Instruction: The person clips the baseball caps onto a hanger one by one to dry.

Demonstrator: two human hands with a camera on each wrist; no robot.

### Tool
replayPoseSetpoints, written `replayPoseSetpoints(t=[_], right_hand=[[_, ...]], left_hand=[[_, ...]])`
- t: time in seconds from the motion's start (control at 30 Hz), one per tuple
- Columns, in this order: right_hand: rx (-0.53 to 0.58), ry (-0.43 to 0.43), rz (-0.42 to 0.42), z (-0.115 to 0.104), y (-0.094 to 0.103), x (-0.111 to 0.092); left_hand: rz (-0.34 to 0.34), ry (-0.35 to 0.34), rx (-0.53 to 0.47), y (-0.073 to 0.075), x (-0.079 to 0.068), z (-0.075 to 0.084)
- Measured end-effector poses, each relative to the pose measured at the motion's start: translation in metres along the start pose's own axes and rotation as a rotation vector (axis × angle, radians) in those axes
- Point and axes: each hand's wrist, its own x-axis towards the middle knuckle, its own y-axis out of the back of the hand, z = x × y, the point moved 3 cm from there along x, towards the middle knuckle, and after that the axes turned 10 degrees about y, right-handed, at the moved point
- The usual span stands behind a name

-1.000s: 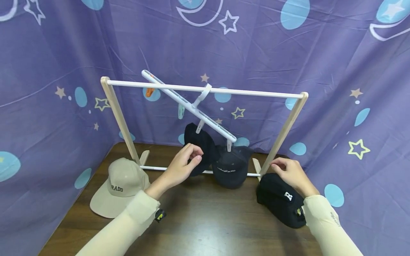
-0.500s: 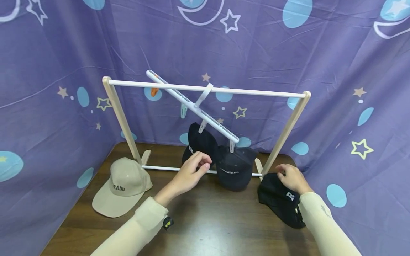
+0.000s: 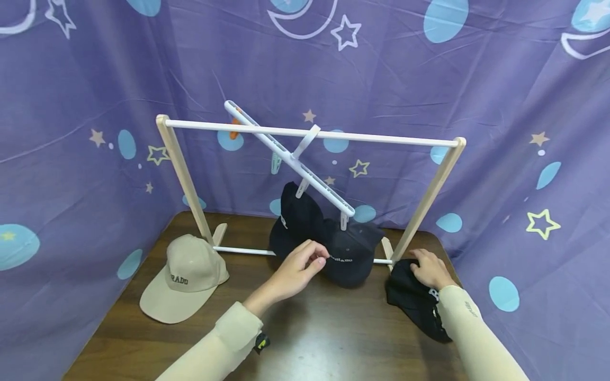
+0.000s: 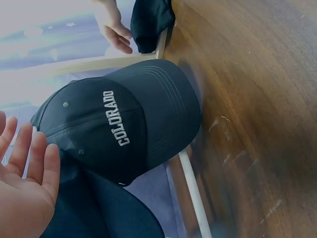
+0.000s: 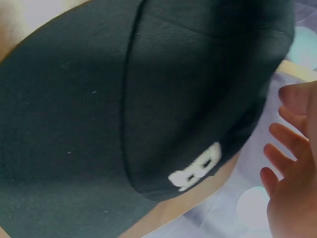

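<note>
My left hand hovers before two dark caps, fingers loosely bent and holding nothing. One is a navy cap lettered COLORADO; the other, a black cap, hangs to its left. Clips on a tilted white hanger hold both. At the right, my right hand is at the crown of a black cap with a white letter, which sits on the table. The right wrist view shows that hand beside the crown, fingers loosely bent, not gripping it.
A wooden rack with a white top rod carries the hanger. An orange clip and a green clip hang on the hanger's left half. A beige cap lies at the table's left. A purple curtain surrounds the table.
My right hand has lowered toward the black cap at the right. The left hand has drifted right and down, now partly before the navy cap. The hanging caps have swung slightly.
</note>
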Motion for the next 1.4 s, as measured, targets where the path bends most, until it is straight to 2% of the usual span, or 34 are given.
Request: replayPoseSetpoints(t=[0.2,0.57,0.87,1.07,1.23,1.4], right_hand=[[0.064,-0.048,-0.066,0.008,-0.012,-0.005],[0.065,-0.135,-0.115,0.018,-0.023,-0.016],[0.028,-0.068,-0.072,0.026,-0.032,-0.01],[0.017,-0.05,-0.028,0.019,-0.025,-0.007],[-0.003,-0.01,-0.018,0.018,-0.019,-0.003],[0.024,0.016,-0.015,0.013,-0.011,-0.001]], left_hand=[[-0.016,0.006,0.007,-0.005,0.002,-0.003],[-0.037,0.016,0.025,-0.013,0.0,-0.008],[-0.043,0.038,0.015,-0.018,-0.004,-0.01],[-0.037,0.037,0.027,-0.02,-0.005,-0.014],[-0.028,0.026,0.053,-0.023,-0.005,-0.02],[-0.035,0.033,0.054,-0.029,-0.005,-0.026]])
